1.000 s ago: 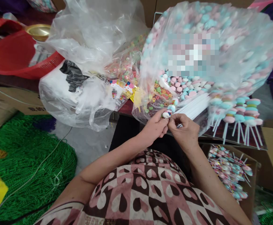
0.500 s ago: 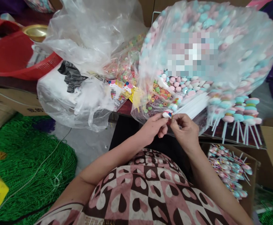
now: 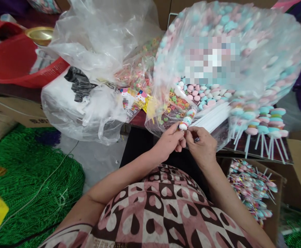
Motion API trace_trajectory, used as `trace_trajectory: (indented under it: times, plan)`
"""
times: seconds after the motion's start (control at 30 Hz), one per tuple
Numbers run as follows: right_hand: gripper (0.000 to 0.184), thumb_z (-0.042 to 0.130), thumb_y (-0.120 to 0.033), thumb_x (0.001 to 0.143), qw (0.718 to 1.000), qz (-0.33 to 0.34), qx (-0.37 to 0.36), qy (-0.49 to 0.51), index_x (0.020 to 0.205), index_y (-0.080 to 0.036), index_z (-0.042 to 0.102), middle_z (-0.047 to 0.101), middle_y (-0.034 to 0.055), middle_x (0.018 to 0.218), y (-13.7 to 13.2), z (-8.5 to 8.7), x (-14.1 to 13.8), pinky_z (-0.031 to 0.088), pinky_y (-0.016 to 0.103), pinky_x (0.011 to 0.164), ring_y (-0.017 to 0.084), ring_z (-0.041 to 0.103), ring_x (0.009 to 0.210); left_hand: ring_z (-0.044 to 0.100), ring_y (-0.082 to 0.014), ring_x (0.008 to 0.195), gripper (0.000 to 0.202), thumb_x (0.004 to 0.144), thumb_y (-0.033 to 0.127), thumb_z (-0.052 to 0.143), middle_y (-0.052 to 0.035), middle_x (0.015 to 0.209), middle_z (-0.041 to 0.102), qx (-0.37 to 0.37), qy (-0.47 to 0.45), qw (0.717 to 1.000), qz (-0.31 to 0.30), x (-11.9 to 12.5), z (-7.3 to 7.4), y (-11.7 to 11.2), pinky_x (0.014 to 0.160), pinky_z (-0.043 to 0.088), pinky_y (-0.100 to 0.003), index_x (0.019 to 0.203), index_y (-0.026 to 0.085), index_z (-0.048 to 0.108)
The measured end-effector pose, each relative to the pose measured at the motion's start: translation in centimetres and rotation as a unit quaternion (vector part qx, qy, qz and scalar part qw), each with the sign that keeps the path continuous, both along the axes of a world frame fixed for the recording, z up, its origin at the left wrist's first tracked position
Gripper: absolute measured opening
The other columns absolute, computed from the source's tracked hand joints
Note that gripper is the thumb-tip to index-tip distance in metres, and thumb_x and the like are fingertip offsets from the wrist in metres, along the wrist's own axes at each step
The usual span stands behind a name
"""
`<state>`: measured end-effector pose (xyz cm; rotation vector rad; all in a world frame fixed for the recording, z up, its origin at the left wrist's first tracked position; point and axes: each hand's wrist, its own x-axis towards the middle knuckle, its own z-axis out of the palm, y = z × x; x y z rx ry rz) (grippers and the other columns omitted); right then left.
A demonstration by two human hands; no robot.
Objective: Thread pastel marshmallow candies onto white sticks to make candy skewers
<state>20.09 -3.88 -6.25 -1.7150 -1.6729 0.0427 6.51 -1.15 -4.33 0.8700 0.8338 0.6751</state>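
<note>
A candy stick (image 3: 188, 119) of stacked blue, white and pink marshmallows points away from me at the table's front edge. My left hand (image 3: 171, 140) is closed on its lower end, just below the bottom marshmallow. My right hand (image 3: 202, 144) is closed in a pinch at the same spot; what lies between its fingertips is too small to make out. White sticks (image 3: 211, 117) lie in a bundle just beyond the right hand. Behind them, loose marshmallows (image 3: 204, 94) spill from a big clear bag (image 3: 264, 44). Small gummy rings (image 3: 176, 103) lie beside the candy stick.
Finished-looking marshmallow sticks (image 3: 266, 120) hang over the table's right edge. Below stands a carton (image 3: 279, 203) with wrapped candy sticks (image 3: 251, 186). Left are a bag of white material (image 3: 99, 106), small printed packets (image 3: 133, 101), a red basket (image 3: 8, 62) and green cords (image 3: 37, 179) on the floor.
The marshmallow stack has tipped and now shows more of its length beyond my fingers. My right hand has shifted slightly left and down; my left hand stays nearly in place.
</note>
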Motion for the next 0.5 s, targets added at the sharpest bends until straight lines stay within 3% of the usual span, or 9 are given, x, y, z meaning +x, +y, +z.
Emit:
trace_trajectory:
  times: [0.3,0.5]
  plan:
    - [0.015,0.056,-0.026,0.082,0.999,-0.026,-0.025,0.034,0.081,-0.019,0.069,0.073,0.0049,0.072,0.19,-0.05,-0.1,0.052,0.032,0.064,0.019,0.066,0.061,0.043,-0.0068,0.041,0.044,0.086,0.03,0.048,0.0066,0.056,0.053,-0.007,-0.014,1.0,0.001,-0.09,-0.19,-0.08,0.043,0.032,-0.018,0.128,0.019,0.051]
    - [0.013,0.058,-0.027,0.078,0.989,-0.036,-0.056,0.136,0.079,-0.018,0.068,0.071,0.0025,0.069,0.37,0.4,-0.1,0.052,0.03,0.063,0.017,0.064,0.059,0.041,-0.0073,0.039,0.046,0.086,0.028,0.046,0.0074,0.052,0.052,0.005,0.031,0.999,-0.002,0.0,-0.21,-0.03,0.04,0.03,-0.017,0.132,0.02,0.049]
